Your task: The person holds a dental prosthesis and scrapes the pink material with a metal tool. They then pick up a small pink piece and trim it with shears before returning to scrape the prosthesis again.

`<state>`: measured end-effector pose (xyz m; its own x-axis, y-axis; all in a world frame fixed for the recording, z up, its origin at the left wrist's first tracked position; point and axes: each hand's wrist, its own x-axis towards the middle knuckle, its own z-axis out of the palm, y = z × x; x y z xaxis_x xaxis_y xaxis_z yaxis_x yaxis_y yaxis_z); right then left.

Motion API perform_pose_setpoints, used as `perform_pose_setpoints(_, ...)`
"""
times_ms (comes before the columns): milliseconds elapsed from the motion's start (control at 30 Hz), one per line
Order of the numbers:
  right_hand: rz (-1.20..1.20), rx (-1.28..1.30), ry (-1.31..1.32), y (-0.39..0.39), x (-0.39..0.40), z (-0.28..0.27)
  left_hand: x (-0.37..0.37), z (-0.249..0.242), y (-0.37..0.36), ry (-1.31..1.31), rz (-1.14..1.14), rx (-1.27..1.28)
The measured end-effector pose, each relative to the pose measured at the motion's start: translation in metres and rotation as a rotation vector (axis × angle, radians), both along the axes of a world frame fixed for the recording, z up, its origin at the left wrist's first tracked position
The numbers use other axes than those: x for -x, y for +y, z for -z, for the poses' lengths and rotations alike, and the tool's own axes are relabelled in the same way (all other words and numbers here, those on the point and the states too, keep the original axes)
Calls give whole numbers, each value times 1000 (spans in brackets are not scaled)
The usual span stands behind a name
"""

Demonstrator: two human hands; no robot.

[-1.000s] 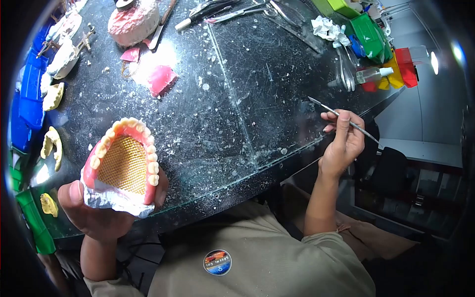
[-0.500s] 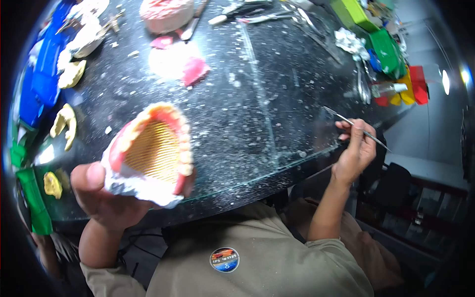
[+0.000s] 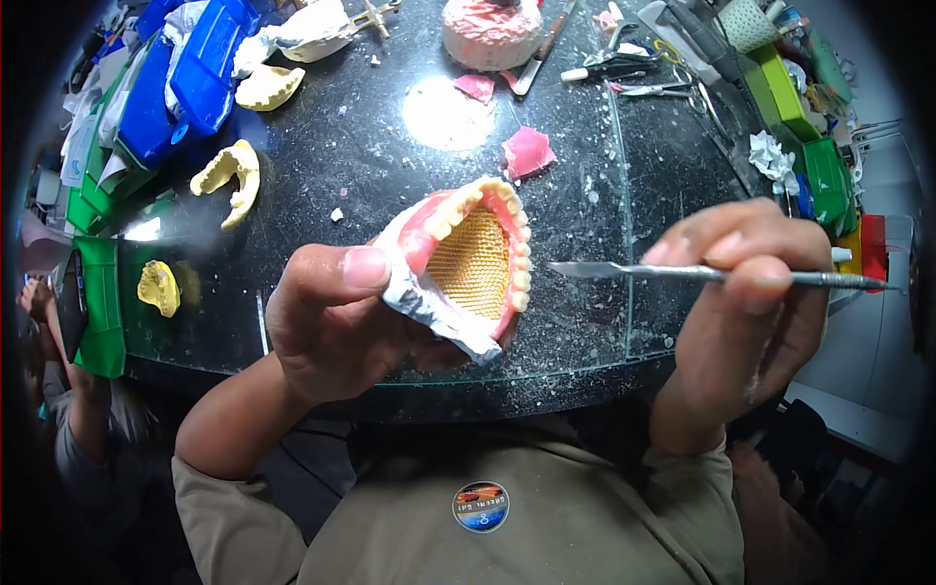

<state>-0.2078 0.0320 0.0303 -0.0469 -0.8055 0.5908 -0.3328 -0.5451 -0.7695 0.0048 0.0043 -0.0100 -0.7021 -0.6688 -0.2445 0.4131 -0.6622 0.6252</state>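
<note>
My left hand [image 3: 341, 307] grips a denture model [image 3: 417, 297] by its white plaster base, thumb on the near left side and the other fingers mostly hidden beneath. The model carries pink wax, a row of cream teeth, and a gold-coloured ribbed plate [image 3: 470, 263] across its middle. In my right hand [image 3: 746, 283] a slim metal wax carver [image 3: 673, 270] lies pinched between thumb and fingers. Its flat blade points left, a short distance from the teeth and apart from them.
Pink wax pieces [image 3: 529, 152] and a round pink-topped plaster block [image 3: 492, 34] lie beyond the model. Yellowish plaster casts [image 3: 234, 180] sit at left beside blue bins [image 3: 200, 73]. Scissors and other tools [image 3: 673, 88] lie at the back right. Another person's arm [image 3: 83, 409] shows at far left.
My right hand has come up and left with the carver, bringing its blade close to the model. The view has shifted, and the model now appears farther right.
</note>
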Motion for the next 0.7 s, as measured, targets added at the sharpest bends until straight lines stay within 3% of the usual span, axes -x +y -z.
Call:
perform_pose_setpoints(133, 4, 42, 92, -10, -11, 8, -5, -1, -3, -22, 38, -3)
perform_pose_setpoints(700, -14, -35, 43, -9, -14, 19, -2, -4, -5, -1, 93, 23)
